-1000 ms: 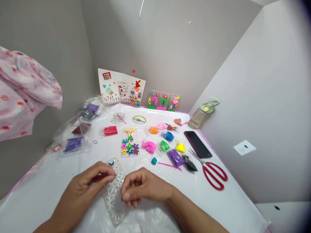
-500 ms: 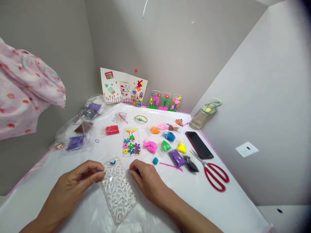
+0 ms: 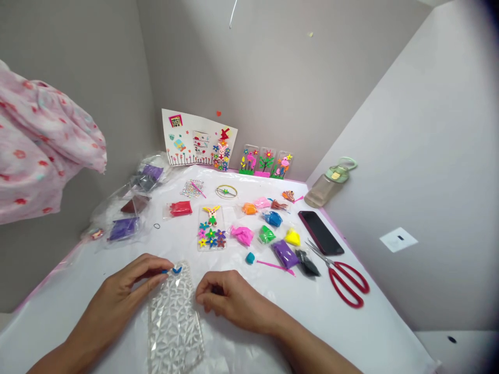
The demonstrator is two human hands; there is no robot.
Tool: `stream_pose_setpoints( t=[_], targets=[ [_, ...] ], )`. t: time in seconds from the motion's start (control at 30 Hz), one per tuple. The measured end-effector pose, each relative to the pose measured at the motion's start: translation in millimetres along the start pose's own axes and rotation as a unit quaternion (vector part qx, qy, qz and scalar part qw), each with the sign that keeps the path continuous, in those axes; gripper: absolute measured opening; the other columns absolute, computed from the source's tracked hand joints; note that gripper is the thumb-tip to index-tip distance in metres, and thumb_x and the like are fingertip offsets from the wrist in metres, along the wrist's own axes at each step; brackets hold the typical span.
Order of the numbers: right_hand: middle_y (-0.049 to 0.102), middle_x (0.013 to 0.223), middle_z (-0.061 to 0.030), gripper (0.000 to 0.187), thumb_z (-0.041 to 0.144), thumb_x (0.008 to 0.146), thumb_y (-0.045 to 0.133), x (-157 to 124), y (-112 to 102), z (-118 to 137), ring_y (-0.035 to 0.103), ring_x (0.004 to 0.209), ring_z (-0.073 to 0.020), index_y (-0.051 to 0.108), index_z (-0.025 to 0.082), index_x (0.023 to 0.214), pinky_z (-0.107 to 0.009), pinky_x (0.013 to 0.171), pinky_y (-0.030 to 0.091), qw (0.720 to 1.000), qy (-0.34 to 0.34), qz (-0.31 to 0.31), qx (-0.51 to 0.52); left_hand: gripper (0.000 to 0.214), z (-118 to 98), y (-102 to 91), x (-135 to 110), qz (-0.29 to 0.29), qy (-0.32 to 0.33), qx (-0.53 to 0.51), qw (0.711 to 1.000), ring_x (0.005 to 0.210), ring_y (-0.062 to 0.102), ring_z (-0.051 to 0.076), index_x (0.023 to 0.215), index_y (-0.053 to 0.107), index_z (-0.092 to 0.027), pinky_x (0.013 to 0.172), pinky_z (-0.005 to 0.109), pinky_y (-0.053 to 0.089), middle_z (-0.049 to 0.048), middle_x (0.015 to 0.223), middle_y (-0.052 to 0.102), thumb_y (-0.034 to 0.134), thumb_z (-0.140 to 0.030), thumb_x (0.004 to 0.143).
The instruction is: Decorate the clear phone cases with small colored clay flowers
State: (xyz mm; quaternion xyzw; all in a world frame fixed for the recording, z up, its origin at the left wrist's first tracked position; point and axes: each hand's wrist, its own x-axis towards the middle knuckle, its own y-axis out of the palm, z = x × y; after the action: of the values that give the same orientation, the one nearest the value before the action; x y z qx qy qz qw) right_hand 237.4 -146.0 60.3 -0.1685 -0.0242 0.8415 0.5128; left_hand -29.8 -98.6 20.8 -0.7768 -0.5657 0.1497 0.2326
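A clear phone case [image 3: 177, 317] with a faceted pattern lies on the white table cover in front of me. Near its top edge sits a small blue clay piece [image 3: 177, 270] shaped like a V. My left hand [image 3: 130, 288] is at the case's upper left, thumb and index finger pinching another bit of blue clay [image 3: 165, 271] beside that V. Close to the case's right edge, my right hand [image 3: 237, 301] has its fingers curled together; whatever they may hold is hidden. Beyond the case lies a second case [image 3: 211, 228] decorated with a clay rabbit and flowers.
Several bags of coloured clay, such as the purple bag [image 3: 284, 253], lie to the right. Red-handled scissors [image 3: 343, 280], a phone [image 3: 321, 232] and a water bottle [image 3: 327, 187] line the right side. A pink stick [image 3: 276, 267] rests near a teal clay lump [image 3: 250, 257].
The clear case has turned more upright and shifted toward me and left. My left fingers have brought the blue clay to its top edge. My right hand has moved slightly left and nearer.
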Motion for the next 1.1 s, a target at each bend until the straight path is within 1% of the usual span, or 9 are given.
stream_pose_setpoints(
  t=[0.13, 0.23, 0.3, 0.37, 0.47, 0.57, 0.83, 1.0, 1.1],
  targets=[
    [0.063, 0.076, 0.0027, 0.008, 0.013, 0.09, 0.062, 1, 2, -3, 0.055, 0.067, -0.0079, 0.069, 0.015, 0.089, -0.018, 0.064, 0.042, 0.999, -0.001, 0.013, 0.034, 0.042, -5, 0.7, 0, -0.031, -0.014, 0.016, 0.999, 0.09, 0.069, 0.02, 0.091, 0.072, -0.03, 0.081, 0.023, 0.051, -0.0045, 0.093, 0.073, 0.069, -0.071, 0.083],
    [0.062, 0.074, 0.0029, 0.007, 0.013, 0.09, 0.063, 2, 2, -2, 0.054, 0.066, -0.0074, 0.068, 0.015, 0.088, -0.017, 0.063, 0.042, 0.998, 0.005, 0.018, 0.055, 0.052, -10, 0.2, -1, -0.043, -0.023, 0.04, 0.998, 0.072, 0.062, 0.016, 0.073, 0.063, -0.026, 0.067, 0.022, 0.047, -0.005, 0.073, 0.064, 0.061, -0.076, 0.086],
    [0.061, 0.072, 0.0034, 0.007, 0.011, 0.09, 0.063, 2, 3, -1, 0.053, 0.064, -0.0067, 0.068, 0.015, 0.087, -0.017, 0.061, 0.041, 0.997, 0.011, 0.021, 0.074, 0.056, -12, -0.1, -1, -0.047, -0.014, 0.048, 0.998, 0.066, 0.059, 0.015, 0.068, 0.06, -0.025, 0.063, 0.022, 0.045, -0.0051, 0.067, 0.059, 0.055, -0.076, 0.089],
    [0.06, 0.071, 0.0037, 0.007, 0.011, 0.089, 0.062, 2, 2, -1, 0.051, 0.061, -0.0062, 0.067, 0.015, 0.087, -0.016, 0.059, 0.041, 0.996, 0.014, 0.022, 0.084, 0.052, -10, -0.2, -2, -0.047, 0.005, 0.047, 0.998, 0.068, 0.06, 0.015, 0.072, 0.062, -0.026, 0.064, 0.021, 0.047, -0.0051, 0.071, 0.061, 0.054, -0.074, 0.091],
    [0.059, 0.069, 0.0041, 0.006, 0.013, 0.09, 0.063, 2, 2, -1, 0.05, 0.059, -0.006, 0.067, 0.015, 0.086, -0.016, 0.057, 0.04, 0.995, 0.012, 0.025, 0.094, 0.039, -2, 0.4, -1, -0.028, 0.021, 0.034, 0.999, 0.089, 0.068, 0.017, 0.09, 0.07, -0.03, 0.079, 0.02, 0.05, -0.0056, 0.092, 0.071, 0.06, -0.068, 0.091],
    [0.059, 0.069, 0.0041, 0.005, 0.015, 0.091, 0.064, 2, 1, -2, 0.05, 0.059, -0.0059, 0.067, 0.015, 0.087, -0.016, 0.057, 0.04, 0.994, 0.005, 0.03, 0.101, 0.033, 6, 1.5, -2, -0.015, 0.017, 0.028, 0.999, 0.103, 0.069, 0.018, 0.102, 0.071, -0.034, 0.09, 0.02, 0.05, -0.0063, 0.106, 0.073, 0.066, -0.064, 0.09],
    [0.059, 0.069, 0.0037, 0.005, 0.018, 0.091, 0.065, 3, 3, -3, 0.051, 0.06, -0.0063, 0.067, 0.014, 0.087, -0.016, 0.057, 0.041, 0.994, 0.004, 0.032, 0.109, 0.038, -2, 3.8, -3, -0.03, 0.011, 0.047, 0.998, 0.088, 0.07, 0.018, 0.091, 0.072, -0.03, 0.077, 0.021, 0.053, -0.005, 0.093, 0.074, 0.061, -0.067, 0.092],
    [0.059, 0.069, 0.0035, 0.007, 0.02, 0.091, 0.066, 3, 3, -4, 0.051, 0.06, -0.0065, 0.067, 0.014, 0.088, -0.017, 0.059, 0.041, 0.992, 0.006, 0.037, 0.117, 0.031, 4, 6.2, -4, -0.034, 0.083, 0.062, 0.994, 0.103, 0.071, 0.018, 0.103, 0.076, -0.035, 0.09, 0.022, 0.053, -0.0049, 0.108, 0.075, 0.062, -0.061, 0.095],
    [0.06, 0.07, 0.0033, 0.007, 0.021, 0.091, 0.067, 3, 3, -3, 0.051, 0.061, -0.0066, 0.067, 0.014, 0.088, -0.017, 0.059, 0.041, 0.993, 0.012, 0.037, 0.115, 0.029, 11, 8.2, -5, -0.042, 0.094, 0.077, 0.992, 0.101, 0.072, 0.019, 0.106, 0.076, -0.037, 0.089, 0.025, 0.054, -0.0047, 0.107, 0.076, 0.063, -0.06, 0.095]
  ],
)
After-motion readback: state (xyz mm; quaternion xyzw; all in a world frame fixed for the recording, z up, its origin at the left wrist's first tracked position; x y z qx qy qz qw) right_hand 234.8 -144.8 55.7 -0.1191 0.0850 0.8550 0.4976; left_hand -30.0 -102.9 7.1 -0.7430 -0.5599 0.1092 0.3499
